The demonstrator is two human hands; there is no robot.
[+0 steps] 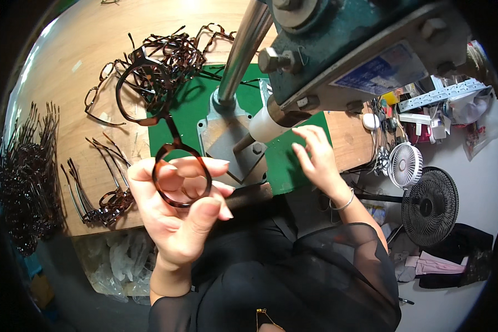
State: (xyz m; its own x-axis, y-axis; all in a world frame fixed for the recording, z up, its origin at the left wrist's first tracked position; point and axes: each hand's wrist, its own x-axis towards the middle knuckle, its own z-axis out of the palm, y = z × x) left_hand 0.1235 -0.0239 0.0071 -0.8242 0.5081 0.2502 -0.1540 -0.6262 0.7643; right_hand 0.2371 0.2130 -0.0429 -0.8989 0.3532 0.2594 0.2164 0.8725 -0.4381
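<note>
My left hand [171,224] is closed on a tortoiseshell eyeglass frame [174,130], its fingers and thumb around the nearer round rim. The frame is held up in the air, with its other rim pointing away toward the pile of frames. To the right, my right hand [318,160] has its fingers apart and holds nothing. It hovers by the white cylindrical head [264,123] of a bench press, over a green mat [293,160]. Beneath the press head lies a metal base plate [218,135].
A tangled pile of tortoiseshell frames [177,52] lies at the back left. Dark frames with temples [30,182] stack at the left edge; a smaller group [113,205] sits nearer. The press's steel column [242,52] rises centrally. A white fan [405,166] and black fan [429,206] stand right.
</note>
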